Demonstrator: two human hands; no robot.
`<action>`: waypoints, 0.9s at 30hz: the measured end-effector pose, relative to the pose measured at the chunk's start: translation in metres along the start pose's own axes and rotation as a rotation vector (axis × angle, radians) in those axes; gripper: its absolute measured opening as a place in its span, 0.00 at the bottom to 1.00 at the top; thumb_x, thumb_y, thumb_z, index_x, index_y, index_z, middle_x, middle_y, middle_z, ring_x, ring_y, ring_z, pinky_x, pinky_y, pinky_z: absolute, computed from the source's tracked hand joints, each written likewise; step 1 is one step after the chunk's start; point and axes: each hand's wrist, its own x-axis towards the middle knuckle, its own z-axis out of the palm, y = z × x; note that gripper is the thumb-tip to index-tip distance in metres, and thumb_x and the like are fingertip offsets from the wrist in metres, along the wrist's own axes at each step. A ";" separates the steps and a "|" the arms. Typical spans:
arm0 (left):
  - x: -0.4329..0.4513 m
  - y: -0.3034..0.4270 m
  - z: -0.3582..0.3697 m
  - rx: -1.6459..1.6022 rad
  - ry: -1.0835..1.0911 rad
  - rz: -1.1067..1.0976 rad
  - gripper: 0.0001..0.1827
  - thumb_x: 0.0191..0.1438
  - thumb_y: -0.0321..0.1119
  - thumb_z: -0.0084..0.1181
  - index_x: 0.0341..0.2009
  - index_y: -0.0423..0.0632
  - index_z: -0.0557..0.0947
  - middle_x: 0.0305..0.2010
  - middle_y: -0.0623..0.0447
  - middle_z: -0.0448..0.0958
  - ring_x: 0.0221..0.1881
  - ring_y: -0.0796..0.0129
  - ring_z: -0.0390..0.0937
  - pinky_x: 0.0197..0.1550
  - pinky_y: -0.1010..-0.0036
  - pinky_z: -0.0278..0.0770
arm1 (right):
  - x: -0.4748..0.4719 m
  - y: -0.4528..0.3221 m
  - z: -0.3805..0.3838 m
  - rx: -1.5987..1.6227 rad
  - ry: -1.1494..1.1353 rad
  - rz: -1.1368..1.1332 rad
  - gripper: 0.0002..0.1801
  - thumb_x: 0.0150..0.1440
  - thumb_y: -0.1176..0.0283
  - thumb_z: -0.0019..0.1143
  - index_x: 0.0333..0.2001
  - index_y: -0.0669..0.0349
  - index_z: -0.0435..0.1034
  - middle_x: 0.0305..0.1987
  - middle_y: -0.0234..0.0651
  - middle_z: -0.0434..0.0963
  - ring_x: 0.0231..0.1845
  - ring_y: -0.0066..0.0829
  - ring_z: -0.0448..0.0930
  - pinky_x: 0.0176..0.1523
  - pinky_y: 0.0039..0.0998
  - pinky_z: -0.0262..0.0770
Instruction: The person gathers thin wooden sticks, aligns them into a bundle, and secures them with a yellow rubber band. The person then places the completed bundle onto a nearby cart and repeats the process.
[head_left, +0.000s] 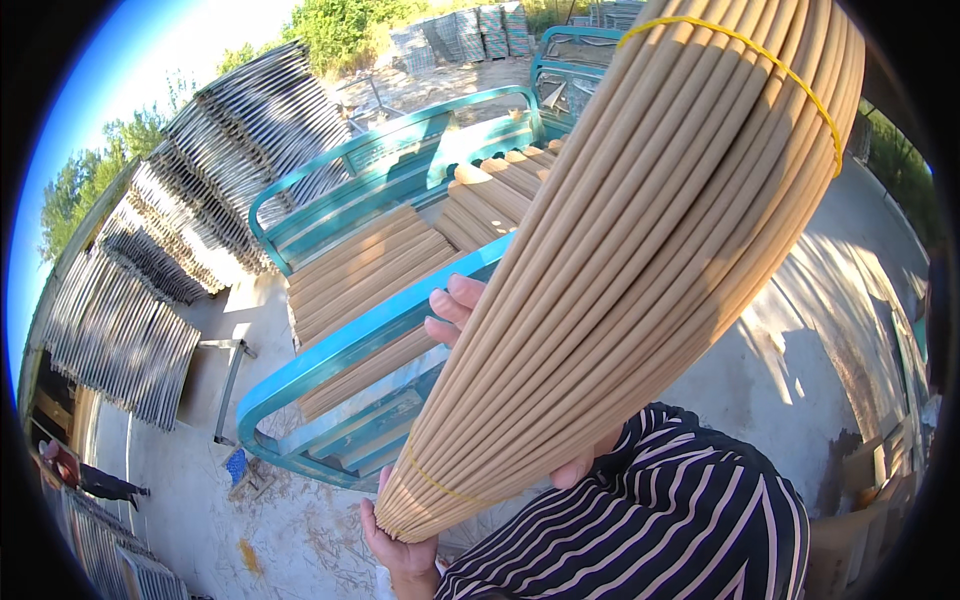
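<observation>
A large bundle of long, thin tan sticks (600, 262) slants across the view, close to the camera. Yellow bands tie it near its upper part and near its lower end. My left hand (403, 551) cups that lower end from beneath. Around the middle, my right hand (452, 309) holds the bundle from behind; only some fingertips show past its far edge, and the bundle hides the palm. Beyond it stands a teal metal cargo bed (300, 394), in which more tan sticks (367, 274) lie in rows.
Tall stacks of slatted racks (247, 127) stand on the left, with another stack (124, 337) nearer. A metal stand (229, 390) is beside the bed. At lower left another person (90, 480) is visible. Cardboard boxes (840, 540) sit at lower right. Debris litters the concrete floor (300, 540).
</observation>
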 end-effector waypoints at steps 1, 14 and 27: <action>0.001 0.002 0.005 0.037 0.006 0.028 0.34 0.62 0.53 0.22 0.64 0.42 0.55 0.62 0.40 0.62 0.61 0.48 0.60 0.63 0.52 0.55 | 0.003 0.006 -0.004 0.120 0.037 -0.021 0.55 0.41 0.46 0.66 0.63 0.66 0.47 0.62 0.55 0.56 0.61 0.47 0.64 0.58 0.45 0.68; 0.196 -0.147 0.122 0.945 -0.445 0.686 0.41 0.57 0.59 0.39 0.66 0.44 0.49 0.67 0.37 0.49 0.68 0.49 0.49 0.66 0.54 0.44 | 0.090 -0.072 -0.319 0.013 -0.119 -0.329 0.61 0.39 0.42 0.64 0.62 0.76 0.44 0.60 0.52 0.55 0.61 0.46 0.60 0.65 0.42 0.58; 0.313 -0.234 0.174 2.286 -0.561 0.699 0.23 0.53 0.39 0.53 0.50 0.39 0.73 0.57 0.37 0.66 0.60 0.43 0.62 0.61 0.56 0.57 | 0.160 -0.121 -0.492 -0.807 0.645 -0.468 0.35 0.47 0.49 0.52 0.51 0.62 0.59 0.46 0.40 0.68 0.48 0.32 0.74 0.51 0.35 0.75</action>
